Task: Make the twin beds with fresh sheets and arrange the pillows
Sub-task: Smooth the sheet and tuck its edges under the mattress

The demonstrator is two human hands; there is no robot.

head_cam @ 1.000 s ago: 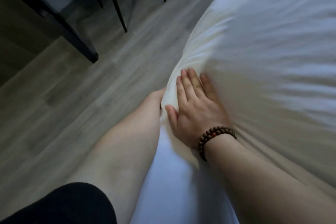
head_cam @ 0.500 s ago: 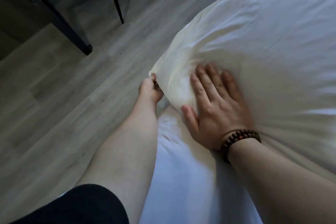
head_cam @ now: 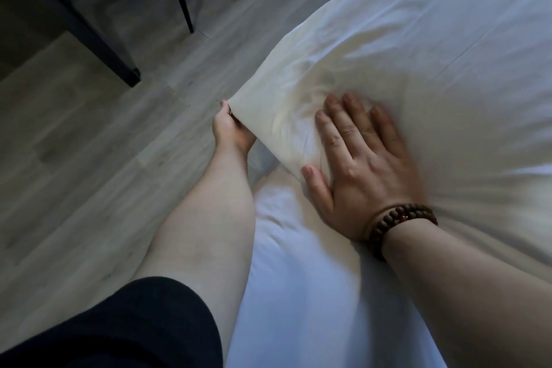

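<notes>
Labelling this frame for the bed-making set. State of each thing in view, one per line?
sheet corner: lifted, pulled toward the floor side
left hand: shut on the sheet corner
right hand: open, flat, pressing the sheet
sheet: spread over the bed, creased near the corner
bead bracelet: on the right wrist

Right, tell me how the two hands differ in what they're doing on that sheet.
The left hand pinches the sheet's corner at the bed's edge; the right hand lies flat and open on top. The right wrist wears a beaded bracelet; the left is bare. Both touch the same white sheet.
</notes>
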